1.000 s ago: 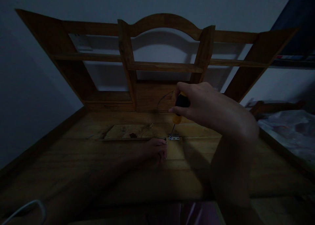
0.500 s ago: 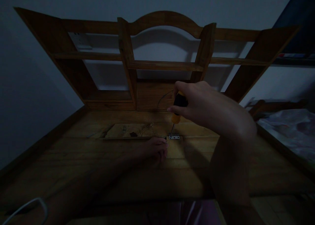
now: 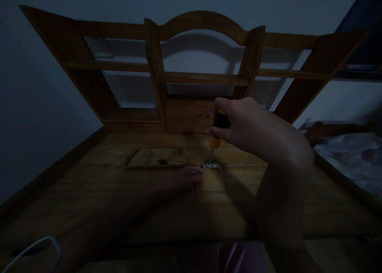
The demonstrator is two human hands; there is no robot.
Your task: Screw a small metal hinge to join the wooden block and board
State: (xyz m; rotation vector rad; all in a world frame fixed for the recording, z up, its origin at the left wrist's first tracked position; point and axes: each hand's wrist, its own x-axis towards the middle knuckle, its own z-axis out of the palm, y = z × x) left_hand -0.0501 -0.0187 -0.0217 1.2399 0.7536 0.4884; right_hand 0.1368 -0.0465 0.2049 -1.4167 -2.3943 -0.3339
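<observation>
My right hand (image 3: 247, 125) grips the black and yellow handle of a screwdriver (image 3: 217, 133), held nearly upright. Its tip rests on a small metal hinge plate (image 3: 212, 166) on the wooden desktop (image 3: 149, 209). My left hand (image 3: 191, 179) lies flat on the wood just left of the hinge, fingertips at the edge of a small lighter wooden flap (image 3: 212, 181). A shallow rectangular recess (image 3: 161, 157) in the desktop lies behind my left hand.
A wooden shelf unit (image 3: 199, 78) with an arched top stands at the back of the desk against a pale wall. A thin wire (image 3: 200, 117) loops near its base. A white cable (image 3: 32, 247) curls at the lower left. Crumpled fabric (image 3: 352, 157) lies to the right.
The view has shifted slightly. Both hands stay in place, with the screwdriver still on the hinge.
</observation>
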